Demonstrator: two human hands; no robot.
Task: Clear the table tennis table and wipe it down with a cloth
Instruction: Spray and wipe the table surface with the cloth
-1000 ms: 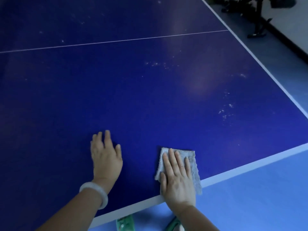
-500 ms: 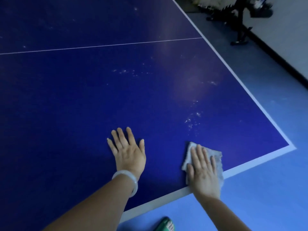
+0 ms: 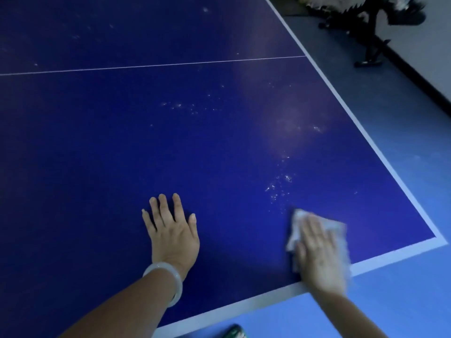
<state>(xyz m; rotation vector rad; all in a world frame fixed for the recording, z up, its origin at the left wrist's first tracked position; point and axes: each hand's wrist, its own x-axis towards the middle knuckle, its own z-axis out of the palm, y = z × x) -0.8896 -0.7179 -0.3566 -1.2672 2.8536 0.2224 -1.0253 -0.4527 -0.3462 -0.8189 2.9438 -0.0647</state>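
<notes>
A person leans over the dark blue counter [image 3: 170, 147], two hands on its surface. The left hand [image 3: 172, 234] lies flat, fingers [image 3: 162, 207] spread and released, holding nothing, a pale bangle [image 3: 168, 279] on its wrist. The right hand [image 3: 319, 254], blurred, presses one light cloth [image 3: 338, 236] flat near the counter's near right corner, fingers straight on top. The cloth's long axis runs from the near edge line away toward the counter's middle. Two patches of white specks [image 3: 279, 185] lie on the surface beyond the cloth. A black stand [image 3: 371, 48] rests on the floor [image 3: 402, 301] past the far right edge. A green object [image 3: 235, 331], partly cut off, shows below the near edge.
</notes>
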